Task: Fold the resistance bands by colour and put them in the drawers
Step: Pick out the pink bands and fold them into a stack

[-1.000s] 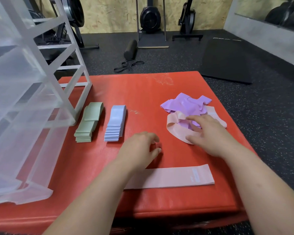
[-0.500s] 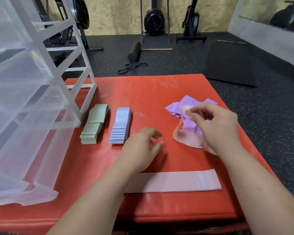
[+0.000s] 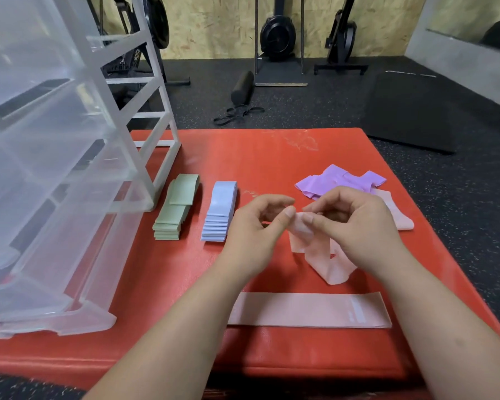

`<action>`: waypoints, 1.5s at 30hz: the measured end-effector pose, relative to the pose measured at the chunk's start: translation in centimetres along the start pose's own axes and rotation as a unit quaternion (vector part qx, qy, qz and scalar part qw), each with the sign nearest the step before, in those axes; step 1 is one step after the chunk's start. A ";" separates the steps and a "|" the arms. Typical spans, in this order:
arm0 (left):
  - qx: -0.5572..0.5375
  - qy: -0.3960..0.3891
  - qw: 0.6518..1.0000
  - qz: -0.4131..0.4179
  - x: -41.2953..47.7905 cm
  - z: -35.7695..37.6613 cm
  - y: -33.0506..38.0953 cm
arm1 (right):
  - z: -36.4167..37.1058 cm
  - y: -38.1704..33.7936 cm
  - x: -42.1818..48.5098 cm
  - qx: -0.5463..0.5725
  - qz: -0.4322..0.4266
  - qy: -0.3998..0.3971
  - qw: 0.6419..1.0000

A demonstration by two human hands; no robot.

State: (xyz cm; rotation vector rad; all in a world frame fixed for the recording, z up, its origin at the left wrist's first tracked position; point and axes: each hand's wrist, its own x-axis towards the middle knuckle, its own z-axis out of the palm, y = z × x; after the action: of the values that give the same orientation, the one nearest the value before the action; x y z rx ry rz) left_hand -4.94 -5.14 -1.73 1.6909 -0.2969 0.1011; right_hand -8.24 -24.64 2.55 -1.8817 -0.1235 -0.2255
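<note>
My left hand (image 3: pixel 254 226) and my right hand (image 3: pixel 350 223) both pinch the top of a pink resistance band (image 3: pixel 326 261), which hangs in a loose loop above the red mat (image 3: pixel 257 160). Another pink band (image 3: pixel 306 310) lies flat near the mat's front edge. A third pink band (image 3: pixel 399 215) shows behind my right hand, next to a loose heap of purple bands (image 3: pixel 338 180). To the left lie a stack of folded green bands (image 3: pixel 176 212) and a stack of folded blue bands (image 3: pixel 221 212). The clear plastic drawer unit (image 3: pixel 55 168) stands at the left.
Beyond the mat lies black gym flooring with a dark floor mat (image 3: pixel 416 111), a foam roller (image 3: pixel 241 86), black straps (image 3: pixel 237 114) and exercise machines along the back wall. The lowest drawers jut out toward me at the left.
My right hand has lifted the pink band off the pile and carried it toward the middle. My left hand has risen from the mat and now pinches the same band.
</note>
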 end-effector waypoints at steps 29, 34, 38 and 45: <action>0.057 -0.120 0.990 0.046 -0.4 -0.6 0.4 | 0.6 -3.8 -0.7 0.013 -0.110 -0.006 0.994; 0.088 -0.168 0.982 0.015 -0.8 -0.8 0.5 | -0.7 -4.7 -0.3 0.123 -0.114 0.125 0.978; 0.118 -0.210 0.970 -0.040 -0.9 -1.4 0.1 | -2.9 -3.9 0.3 0.176 -0.091 0.199 0.960; 0.186 -0.184 0.963 -0.057 0.3 -3.0 -1.7 | -6.0 2.0 0.7 0.100 0.108 0.215 0.966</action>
State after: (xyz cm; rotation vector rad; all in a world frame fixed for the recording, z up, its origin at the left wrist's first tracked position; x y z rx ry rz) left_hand -3.93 -2.00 -2.87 2.0968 -0.4790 -0.2638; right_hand -7.75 -30.98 2.63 -1.5923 0.3416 -0.4476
